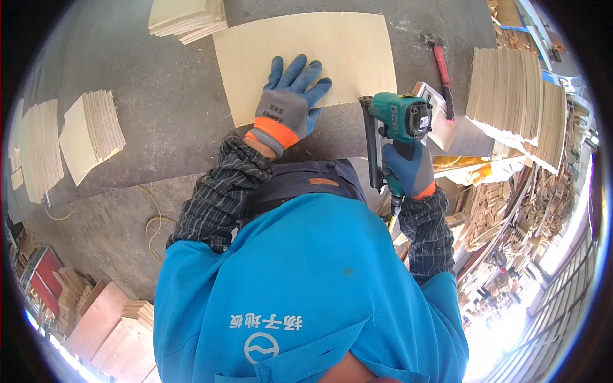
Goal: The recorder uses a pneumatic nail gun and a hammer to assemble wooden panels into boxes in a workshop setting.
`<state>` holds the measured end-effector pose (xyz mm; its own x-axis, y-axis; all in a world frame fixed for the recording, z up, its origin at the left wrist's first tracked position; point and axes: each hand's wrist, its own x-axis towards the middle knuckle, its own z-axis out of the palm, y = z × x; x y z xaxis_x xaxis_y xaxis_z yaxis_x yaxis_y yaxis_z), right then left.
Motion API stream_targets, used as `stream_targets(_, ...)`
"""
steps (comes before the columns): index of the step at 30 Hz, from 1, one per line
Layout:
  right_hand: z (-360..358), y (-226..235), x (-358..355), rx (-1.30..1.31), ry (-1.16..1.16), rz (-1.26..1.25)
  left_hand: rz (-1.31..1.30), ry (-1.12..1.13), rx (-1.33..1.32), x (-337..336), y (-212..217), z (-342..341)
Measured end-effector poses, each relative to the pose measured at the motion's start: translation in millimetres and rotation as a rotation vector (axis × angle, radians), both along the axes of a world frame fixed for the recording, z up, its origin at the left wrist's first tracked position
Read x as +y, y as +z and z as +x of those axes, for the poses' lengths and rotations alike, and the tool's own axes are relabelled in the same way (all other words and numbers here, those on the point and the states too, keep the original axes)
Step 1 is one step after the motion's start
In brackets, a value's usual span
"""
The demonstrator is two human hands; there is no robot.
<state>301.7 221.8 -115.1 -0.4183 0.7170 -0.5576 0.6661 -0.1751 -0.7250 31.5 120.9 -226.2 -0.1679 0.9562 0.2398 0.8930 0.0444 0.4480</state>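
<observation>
I am pressing my left hand [287,105] flat, fingers spread, on the pale plywood sheet [306,60] lying on the grey worktop [159,121]. My right hand [408,169] is wrapping its fingers around the green nail gun [396,121], just beside the sheet's near right corner. I am judging the fastening not begun: no nails are visible.

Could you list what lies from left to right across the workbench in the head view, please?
Fanned veneer stacks → left hand flat on a plywood sheet → green nail gun in the right hand → red-handled hammer → tall veneer stack.
</observation>
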Motion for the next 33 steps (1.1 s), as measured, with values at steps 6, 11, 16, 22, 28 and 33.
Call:
stream_targets(6, -2.5, 11.8, 2.4, 0.065, -0.08, 0.009, -0.006, -0.008, -0.004, 0.1, -0.1, -2.1)
stream_targets(11, 15.3, 20.2, 14.3, 0.01, -0.123, -0.005, 0.008, -0.002, 0.005, 0.6, 1.2, -2.1)
stream_targets(16, 10.8, 18.9, 15.6, 0.047, -0.171, -0.054, -0.002, -0.012, 0.0, 0.2, -0.1, -2.9)
stream_targets(22, 12.8, 10.1, 16.9, 0.091, -0.151, -0.058, -0.009, -0.011, 0.006, 1.0, 0.3, -0.6)
stream_targets(28, 11.6, 11.1, 17.3, 0.054, -0.143, -0.055, 0.0, -0.006, 0.009, 0.9, -0.5, 0.1)
stream_targets(33, 21.6, 20.1, 18.5, 0.077, -0.163, -0.029, -0.009, -0.017, 0.003, 0.1, 1.4, -2.3)
